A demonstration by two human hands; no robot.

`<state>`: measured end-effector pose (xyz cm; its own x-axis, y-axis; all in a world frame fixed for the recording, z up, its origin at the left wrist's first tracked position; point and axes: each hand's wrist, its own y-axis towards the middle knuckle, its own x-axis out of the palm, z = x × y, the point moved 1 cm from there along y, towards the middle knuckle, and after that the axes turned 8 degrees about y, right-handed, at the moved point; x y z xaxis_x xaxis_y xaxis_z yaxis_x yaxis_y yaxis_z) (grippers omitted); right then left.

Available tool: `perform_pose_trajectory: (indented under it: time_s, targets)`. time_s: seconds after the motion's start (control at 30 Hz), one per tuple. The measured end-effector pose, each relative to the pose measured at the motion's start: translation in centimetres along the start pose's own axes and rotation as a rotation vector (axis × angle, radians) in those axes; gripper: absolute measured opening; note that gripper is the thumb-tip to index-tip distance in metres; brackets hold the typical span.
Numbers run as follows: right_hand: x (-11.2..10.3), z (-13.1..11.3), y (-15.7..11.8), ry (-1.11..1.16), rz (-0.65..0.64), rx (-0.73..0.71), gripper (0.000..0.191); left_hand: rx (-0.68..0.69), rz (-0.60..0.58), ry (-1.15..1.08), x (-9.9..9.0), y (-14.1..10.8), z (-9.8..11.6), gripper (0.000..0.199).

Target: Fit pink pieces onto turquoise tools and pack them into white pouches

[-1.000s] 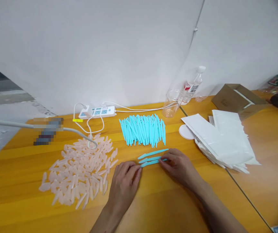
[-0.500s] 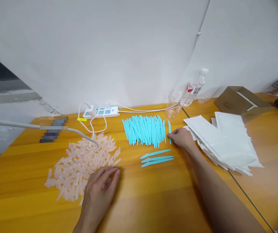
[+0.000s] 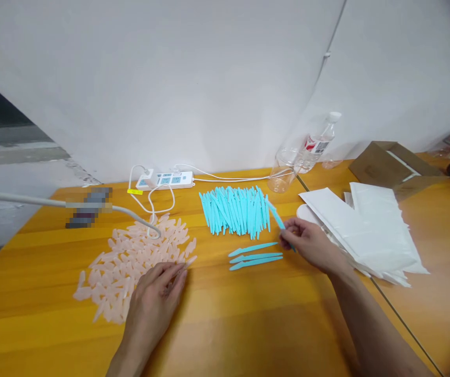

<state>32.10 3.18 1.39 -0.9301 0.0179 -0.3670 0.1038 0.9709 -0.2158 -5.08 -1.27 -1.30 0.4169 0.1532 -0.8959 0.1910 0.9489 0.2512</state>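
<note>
Drawn rightward and nearer since the earlier frame, one blue stick (image 3: 276,215) slants away-left from my pinching right hand (image 3: 308,242), while, past three laid sticks (image 3: 254,258), my left hand (image 3: 155,294), fingertips nearly together, meets a peach piece (image 3: 191,261), grip unclear.

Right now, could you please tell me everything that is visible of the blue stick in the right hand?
Slim and light blue, the stick seems to be plastic. The right hand pinches it toward its near end, hiding part of it. It slants away and leftward, its far end close to the blue pile; whether it touches the pile or the table is unclear.
</note>
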Motion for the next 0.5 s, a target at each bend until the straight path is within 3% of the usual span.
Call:
perform_pose_trajectory:
  time_s: [0.1, 0.2, 0.33, 0.5]
  targets:
    - [2.0, 0.0, -2.9, 0.211, -0.375, 0.054, 0.028, 0.119, -0.003, 0.149, 1.0, 1.2, 0.2, 0.028]
    - [3.8, 0.4, -4.6, 0.195, -0.572, 0.135, 0.029, 0.164, -0.004, 0.269, 1.7, 2.5, 0.7, 0.029]
    - [5.2, 1.1, -4.9, 0.210, -0.640, 0.184, 0.026, 0.132, -0.065, 0.161, 1.7, 3.0, 1.3, 0.030]
    - [5.5, 1.8, -4.5, 0.247, -0.598, 0.196, 0.025, -0.218, -0.260, -0.398, 0.8, 1.6, 2.4, 0.043]
